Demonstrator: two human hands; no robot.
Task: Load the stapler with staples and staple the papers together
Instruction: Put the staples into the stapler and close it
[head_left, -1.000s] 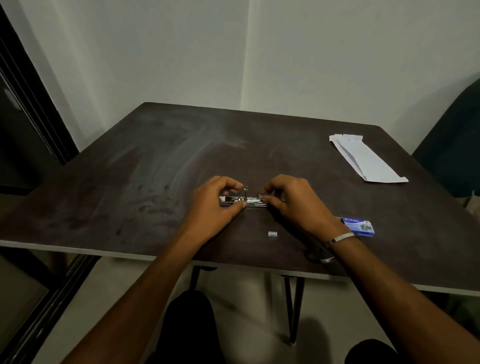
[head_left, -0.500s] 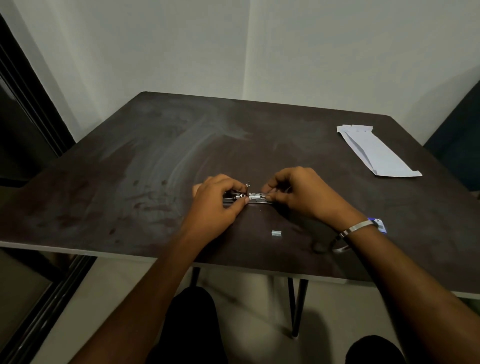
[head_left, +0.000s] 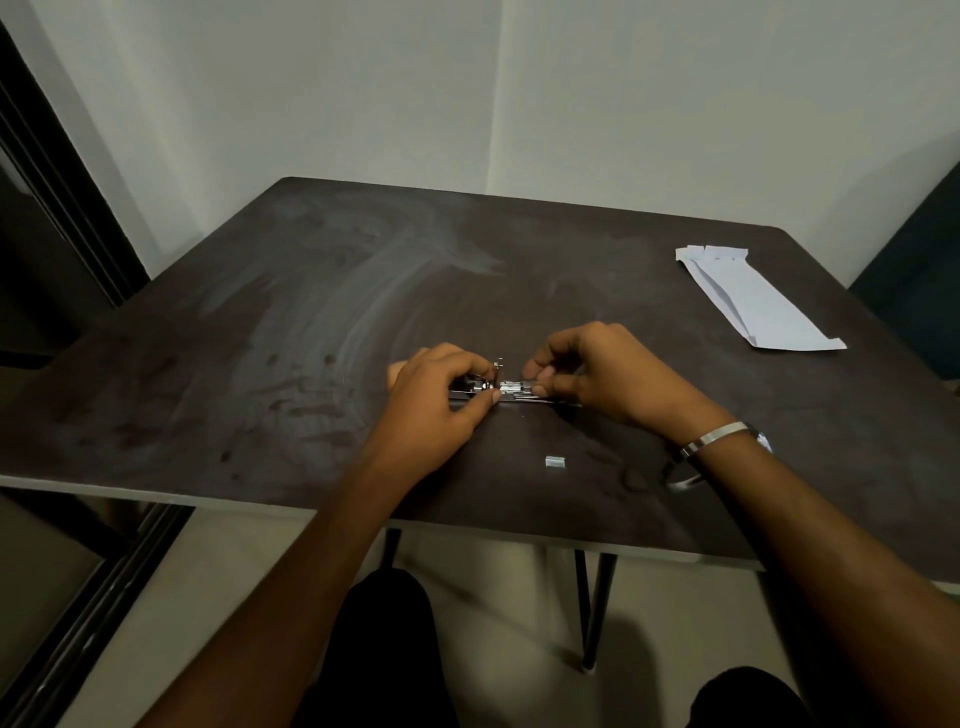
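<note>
A small metal stapler (head_left: 511, 391) lies opened flat on the dark table (head_left: 260, 338), between my two hands. My left hand (head_left: 441, 400) grips its left end with thumb and fingers. My right hand (head_left: 597, 371) pinches the right part, fingertips on the shiny staple channel; whether a staple strip is in the fingers I cannot tell. A short loose strip of staples (head_left: 554, 461) rests on the table nearer to me. The folded white papers (head_left: 753, 296) lie at the far right.
The blue staple box (head_left: 763, 440) is almost hidden behind my right wrist and its metal bangle. The table's front edge (head_left: 156, 496) runs close to my forearms. A dark window frame stands at the left, a dark chair at the right.
The view has tilted, so the table sits higher in frame. My right wrist now covers the blue staple box. Both hands stay on the stapler, fingers shifting slightly.
</note>
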